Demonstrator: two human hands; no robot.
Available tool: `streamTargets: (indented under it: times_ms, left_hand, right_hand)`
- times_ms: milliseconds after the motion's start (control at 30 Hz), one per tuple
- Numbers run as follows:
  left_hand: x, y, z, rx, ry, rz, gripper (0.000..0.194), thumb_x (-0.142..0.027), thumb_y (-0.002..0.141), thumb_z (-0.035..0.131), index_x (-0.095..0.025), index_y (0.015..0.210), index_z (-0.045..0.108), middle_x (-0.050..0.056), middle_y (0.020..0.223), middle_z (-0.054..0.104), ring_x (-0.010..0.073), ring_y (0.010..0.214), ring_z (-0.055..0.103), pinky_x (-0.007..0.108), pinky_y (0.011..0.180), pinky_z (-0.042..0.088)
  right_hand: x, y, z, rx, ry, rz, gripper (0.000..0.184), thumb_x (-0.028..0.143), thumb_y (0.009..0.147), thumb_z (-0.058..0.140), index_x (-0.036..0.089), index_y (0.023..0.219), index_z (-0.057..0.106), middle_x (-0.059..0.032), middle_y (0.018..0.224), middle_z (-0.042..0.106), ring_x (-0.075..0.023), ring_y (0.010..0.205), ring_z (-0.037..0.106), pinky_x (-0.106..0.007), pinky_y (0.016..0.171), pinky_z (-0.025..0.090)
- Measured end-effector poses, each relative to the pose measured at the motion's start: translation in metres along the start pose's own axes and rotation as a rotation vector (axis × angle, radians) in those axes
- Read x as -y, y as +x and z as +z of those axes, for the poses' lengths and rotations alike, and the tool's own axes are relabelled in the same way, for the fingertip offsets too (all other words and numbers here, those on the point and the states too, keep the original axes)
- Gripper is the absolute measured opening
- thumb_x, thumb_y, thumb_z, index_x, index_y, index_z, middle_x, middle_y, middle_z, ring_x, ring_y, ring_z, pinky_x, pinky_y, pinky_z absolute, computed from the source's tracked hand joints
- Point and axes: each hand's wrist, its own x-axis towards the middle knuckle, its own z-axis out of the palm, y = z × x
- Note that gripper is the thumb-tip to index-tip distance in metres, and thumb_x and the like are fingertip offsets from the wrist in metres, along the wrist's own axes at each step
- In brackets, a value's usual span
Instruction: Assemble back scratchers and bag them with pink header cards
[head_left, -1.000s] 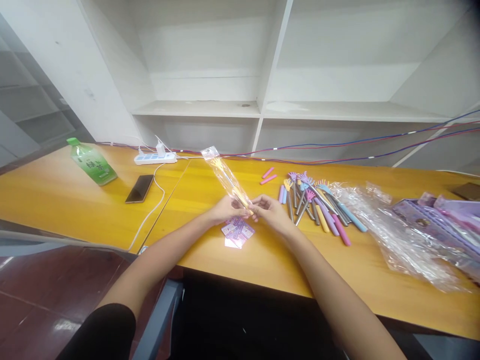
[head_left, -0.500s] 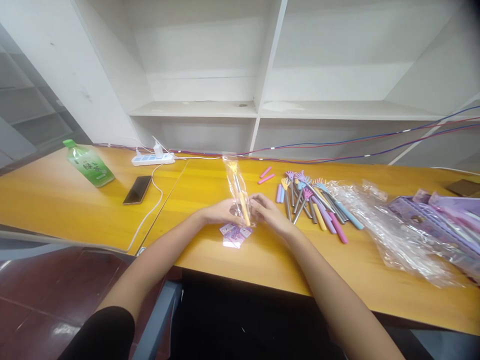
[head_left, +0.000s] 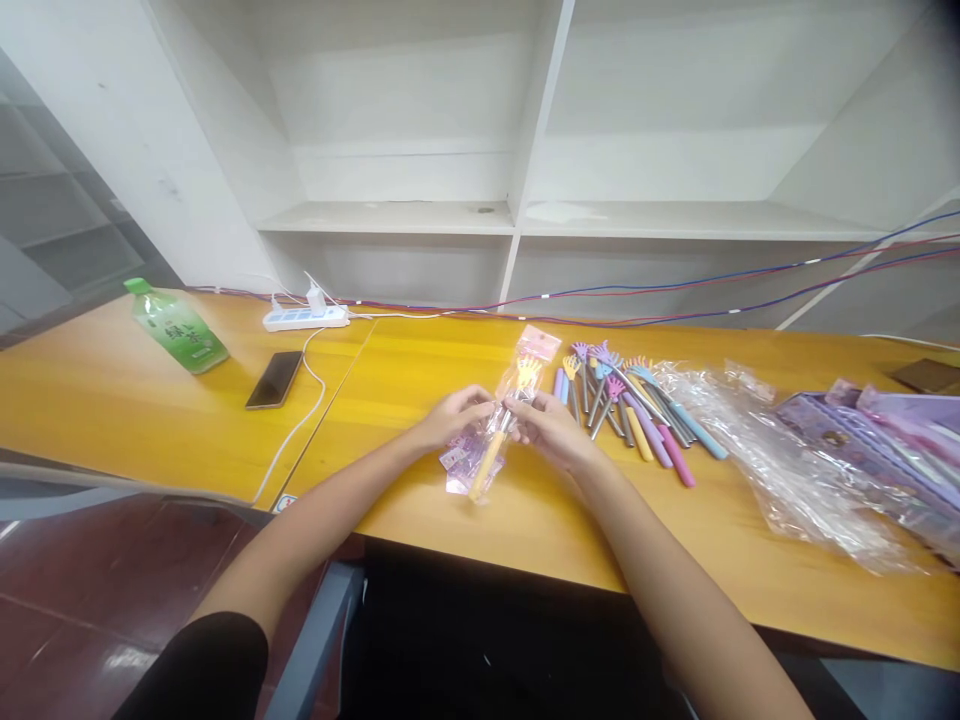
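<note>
A yellow back scratcher (head_left: 487, 467) with a hand-shaped head lies inside a clear plastic bag, tilted so its head points away and to the right. The bag's pink header (head_left: 537, 345) shows above the head. My left hand (head_left: 456, 416) pinches the bag's left side around mid-length. From the right, my right hand (head_left: 552, 430) grips the bagged scratcher near the middle of its metal shaft. Small purple printed cards (head_left: 457, 484) lie on the table, partly covered by the bag and handle.
Several coloured back scratchers (head_left: 637, 400) are piled to the right. Past them lie clear plastic bags (head_left: 787, 470) and a purple box (head_left: 825, 430) of packed items. On the left are a phone (head_left: 274, 380), a green bottle (head_left: 180, 330) and a power strip (head_left: 306, 318).
The bagged back scratcher has swung its head to the right and its handle end nearer me. My hands have shifted up to its middle. The pink header is now visible.
</note>
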Motion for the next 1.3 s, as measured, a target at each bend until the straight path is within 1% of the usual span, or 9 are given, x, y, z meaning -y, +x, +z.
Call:
streamTargets:
  times_ms: [100,200,333,467,600,867,1000,1100,1300]
  left_hand:
    - [0.004,0.002,0.002,-0.204,-0.012,0.143,0.052,-0.052,0.082,0.081,-0.021,0.116,0.058,0.005,0.107,0.065,0.0145,0.085,0.067,0.027,0.073,0.056]
    - [0.0,0.001,0.004,-0.26,-0.012,0.226,0.048,-0.045,0.085,0.079,-0.021,0.12,0.055,0.006,0.109,0.066,0.0134,0.087,0.066,0.026,0.077,0.055]
    - [0.001,0.003,0.001,-0.307,0.007,0.225,0.033,-0.039,0.086,0.077,-0.02,0.105,0.057,0.004,0.103,0.067,0.0127,0.083,0.066,0.026,0.077,0.055]
    - [0.007,0.007,-0.004,-0.333,0.064,0.229,0.024,-0.032,0.085,0.077,-0.019,0.096,0.06,0.002,0.096,0.066,0.0134,0.084,0.066,0.027,0.079,0.053]
    - [0.008,0.008,-0.003,-0.34,0.135,0.277,0.017,-0.027,0.087,0.074,-0.018,0.095,0.063,0.004,0.093,0.068,0.0149,0.091,0.067,0.028,0.087,0.052]
    - [0.006,0.007,-0.004,-0.329,0.108,0.299,0.029,-0.025,0.087,0.072,-0.019,0.112,0.06,0.0,0.088,0.066,0.0124,0.079,0.063,0.026,0.079,0.05]
    - [0.01,0.009,-0.008,-0.281,0.148,0.33,0.032,-0.013,0.08,0.069,-0.019,0.111,0.064,0.004,0.103,0.071,0.0137,0.088,0.066,0.028,0.083,0.052]
    - [0.013,0.01,-0.01,-0.283,0.197,0.302,0.022,-0.014,0.082,0.067,-0.017,0.104,0.071,0.008,0.11,0.074,0.0168,0.097,0.068,0.03,0.088,0.053]
    - [0.013,0.012,-0.01,-0.317,0.198,0.251,0.028,-0.015,0.081,0.07,-0.015,0.108,0.077,0.01,0.112,0.078,0.019,0.1,0.07,0.032,0.093,0.054]
  right_hand:
    - [-0.002,-0.003,0.002,0.144,-0.059,0.055,0.043,0.056,0.08,0.087,0.017,0.087,0.07,-0.0034,0.068,0.072,-0.0137,0.056,0.064,-0.026,0.053,0.049]
    - [-0.009,-0.004,0.007,0.317,-0.12,0.153,0.047,0.059,0.082,0.085,0.014,0.087,0.074,-0.0096,0.073,0.077,-0.0183,0.063,0.072,-0.029,0.06,0.057]
    - [-0.015,-0.007,0.013,0.441,-0.155,0.191,0.046,0.058,0.087,0.081,0.012,0.093,0.077,-0.0128,0.083,0.081,-0.0192,0.071,0.076,-0.031,0.069,0.061]
    - [-0.014,-0.01,0.017,0.483,-0.176,0.223,0.043,0.054,0.087,0.081,0.014,0.102,0.078,-0.0111,0.087,0.081,-0.0181,0.07,0.075,-0.031,0.069,0.062]
    - [-0.01,-0.012,0.021,0.511,-0.186,0.251,0.05,0.055,0.085,0.083,0.014,0.113,0.078,-0.0103,0.09,0.081,-0.0188,0.072,0.075,-0.031,0.068,0.062]
    - [-0.008,-0.011,0.024,0.563,-0.21,0.273,0.062,0.055,0.084,0.084,0.012,0.127,0.075,-0.0124,0.1,0.081,-0.018,0.076,0.075,-0.03,0.071,0.061]
    - [-0.008,-0.011,0.023,0.539,-0.217,0.254,0.058,0.054,0.083,0.085,0.011,0.12,0.077,-0.0105,0.094,0.08,-0.0187,0.075,0.074,-0.032,0.072,0.062]
    - [-0.009,-0.011,0.021,0.523,-0.224,0.241,0.058,0.054,0.082,0.086,0.012,0.119,0.076,-0.0094,0.092,0.08,-0.0189,0.073,0.074,-0.033,0.072,0.062]
    - [-0.011,-0.01,0.02,0.517,-0.24,0.234,0.06,0.055,0.083,0.085,0.012,0.123,0.075,-0.0099,0.094,0.081,-0.0199,0.076,0.075,-0.033,0.073,0.061]
